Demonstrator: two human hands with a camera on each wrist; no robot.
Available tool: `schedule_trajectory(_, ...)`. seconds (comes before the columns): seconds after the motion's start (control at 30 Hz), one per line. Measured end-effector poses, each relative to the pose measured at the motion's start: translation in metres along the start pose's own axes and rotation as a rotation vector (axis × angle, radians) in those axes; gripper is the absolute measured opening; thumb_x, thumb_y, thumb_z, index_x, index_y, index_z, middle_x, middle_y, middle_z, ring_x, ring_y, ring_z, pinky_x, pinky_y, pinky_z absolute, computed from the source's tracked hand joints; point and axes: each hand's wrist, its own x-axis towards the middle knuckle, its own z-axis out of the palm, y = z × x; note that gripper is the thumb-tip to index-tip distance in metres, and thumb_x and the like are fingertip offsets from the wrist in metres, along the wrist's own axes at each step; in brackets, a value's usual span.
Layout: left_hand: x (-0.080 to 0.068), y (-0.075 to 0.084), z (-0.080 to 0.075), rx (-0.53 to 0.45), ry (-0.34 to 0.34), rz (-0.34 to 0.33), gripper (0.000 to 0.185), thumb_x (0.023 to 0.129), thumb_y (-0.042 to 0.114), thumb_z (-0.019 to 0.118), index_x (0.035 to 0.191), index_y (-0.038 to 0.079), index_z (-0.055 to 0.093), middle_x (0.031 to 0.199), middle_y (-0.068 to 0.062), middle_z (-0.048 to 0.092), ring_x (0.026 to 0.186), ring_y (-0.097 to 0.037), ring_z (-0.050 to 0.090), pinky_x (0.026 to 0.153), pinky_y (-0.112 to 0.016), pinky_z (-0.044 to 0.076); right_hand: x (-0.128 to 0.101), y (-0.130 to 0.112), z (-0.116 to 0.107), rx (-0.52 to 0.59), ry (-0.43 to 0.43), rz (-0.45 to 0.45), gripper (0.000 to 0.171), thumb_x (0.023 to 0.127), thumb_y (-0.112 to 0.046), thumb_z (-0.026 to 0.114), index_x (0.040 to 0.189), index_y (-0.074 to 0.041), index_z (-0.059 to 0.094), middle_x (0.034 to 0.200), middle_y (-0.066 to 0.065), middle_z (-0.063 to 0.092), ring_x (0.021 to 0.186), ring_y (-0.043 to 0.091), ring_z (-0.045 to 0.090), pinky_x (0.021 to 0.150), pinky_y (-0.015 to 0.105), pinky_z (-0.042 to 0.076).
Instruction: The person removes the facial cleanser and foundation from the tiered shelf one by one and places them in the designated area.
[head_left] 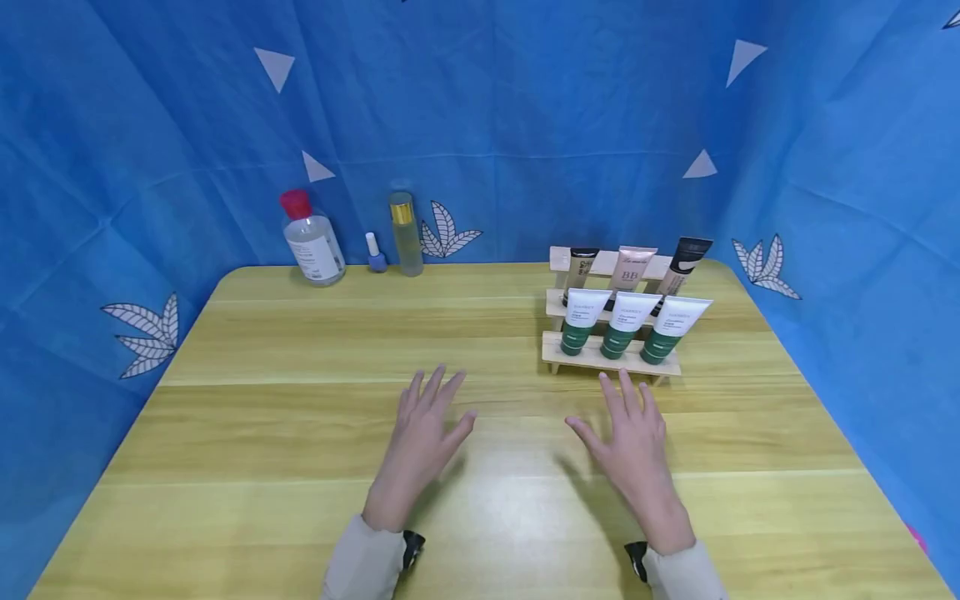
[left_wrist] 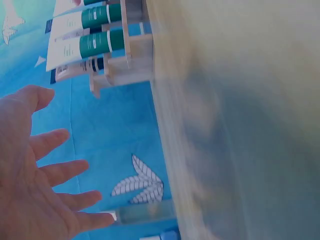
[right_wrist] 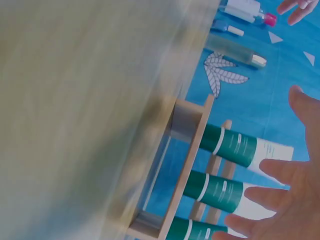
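Note:
Both hands hover palm-down over the wooden table (head_left: pixel 300 433), fingers spread and holding nothing. My left hand (head_left: pixel 427 425) is near the table's middle; my right hand (head_left: pixel 630 429) is just in front of a stepped wooden rack (head_left: pixel 611 357). The rack's front row holds three white tubes with green caps (head_left: pixel 618 323); behind them stand a few more tubes (head_left: pixel 632 268). The left wrist view shows my open palm (left_wrist: pixel 30 170) with the rack (left_wrist: pixel 125 55) beyond. In the right wrist view my fingers (right_wrist: pixel 290 190) reach beside the green-capped tubes (right_wrist: pixel 227 145).
At the back left stand a clear bottle with a red cap (head_left: pixel 311 239), a small blue bottle (head_left: pixel 375 253) and a tall bottle with a gold cap (head_left: pixel 406 234). A blue patterned cloth (head_left: pixel 525 125) walls in the table on three sides.

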Motion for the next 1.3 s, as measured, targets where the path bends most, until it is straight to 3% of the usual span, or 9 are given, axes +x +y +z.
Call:
schedule_trajectory(0.47, 0.042, 0.019, 0.024, -0.119, -0.118, 0.08, 0.049, 0.098, 0.032, 0.051, 0.142, 0.012, 0.043, 0.146, -0.016, 0.04, 0.135, -0.037, 0.034, 0.107, -0.056, 0.029, 0.014, 0.013, -0.019, 0.067, -0.014, 0.043, 0.078, 0.092, -0.044, 0.059, 0.144, 0.006, 0.029, 0.148, 0.031, 0.025, 0.132, 0.054, 0.022, 0.104, 0.068, 0.018)
schedule_trajectory(0.73, 0.066, 0.029, 0.038, -0.188, -0.155, 0.074, 0.049, 0.099, 0.032, 0.049, 0.141, 0.009, 0.043, 0.145, -0.014, 0.042, 0.133, -0.033, 0.037, 0.11, -0.05, 0.029, 0.022, 0.022, -0.028, 0.088, 0.005, 0.094, 0.08, 0.092, -0.047, 0.056, 0.143, 0.01, 0.029, 0.146, 0.034, 0.028, 0.131, 0.052, 0.026, 0.106, 0.064, 0.019)
schedule_trajectory(1.07, 0.097, 0.043, 0.055, -0.22, -0.207, 0.029, 0.053, 0.098, 0.032, 0.051, 0.143, 0.007, 0.04, 0.146, -0.014, 0.041, 0.135, -0.03, 0.037, 0.11, -0.048, 0.03, 0.032, 0.042, -0.039, 0.094, 0.004, 0.169, 0.083, 0.094, -0.052, 0.05, 0.142, 0.012, 0.028, 0.143, 0.036, 0.029, 0.128, 0.056, 0.027, 0.103, 0.067, 0.022)
schedule_trajectory(1.3, 0.115, 0.053, 0.064, -0.223, -0.198, 0.022, 0.052, 0.098, 0.031, 0.052, 0.143, 0.009, 0.04, 0.144, -0.011, 0.044, 0.132, -0.028, 0.041, 0.108, -0.048, 0.032, 0.04, 0.061, -0.047, 0.147, -0.023, 0.25, 0.083, 0.096, -0.052, 0.044, 0.142, 0.015, 0.024, 0.141, 0.041, 0.027, 0.128, 0.057, 0.026, 0.103, 0.066, 0.024)
